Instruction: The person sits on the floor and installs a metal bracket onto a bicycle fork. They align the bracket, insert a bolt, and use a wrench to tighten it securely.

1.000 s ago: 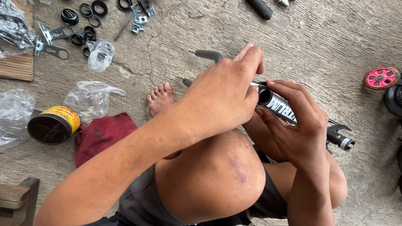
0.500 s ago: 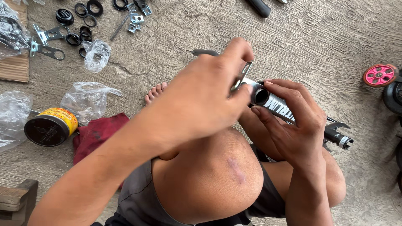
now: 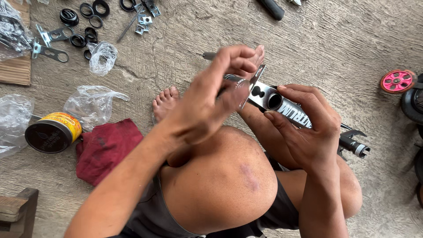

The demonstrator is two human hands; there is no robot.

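My right hand (image 3: pixel 308 128) grips a silver and black metal frame tube (image 3: pixel 275 102) that lies across my lap, its threaded end (image 3: pixel 359 150) pointing right. My left hand (image 3: pixel 211 97) is raised over the tube's open end, fingers pinched on a small flat metal bracket (image 3: pixel 253 83) held against the tube. My bent knee (image 3: pixel 220 176) fills the middle of the view and my bare foot (image 3: pixel 165 102) rests on the concrete floor.
A round tin with a yellow side (image 3: pixel 53 132) lies beside a red rag (image 3: pixel 103 147) and clear plastic bags (image 3: pixel 92 103). Black rings (image 3: pixel 79 26) and metal brackets (image 3: pixel 50 44) are scattered at the top left. A pink small wheel (image 3: pixel 396 81) sits far right. A wooden block (image 3: pixel 15 211) is at the bottom left.
My left hand has lifted off the tube and turned, now pinching the small bracket at the tube's end. The tube's open end has become visible. My right hand has stayed put.
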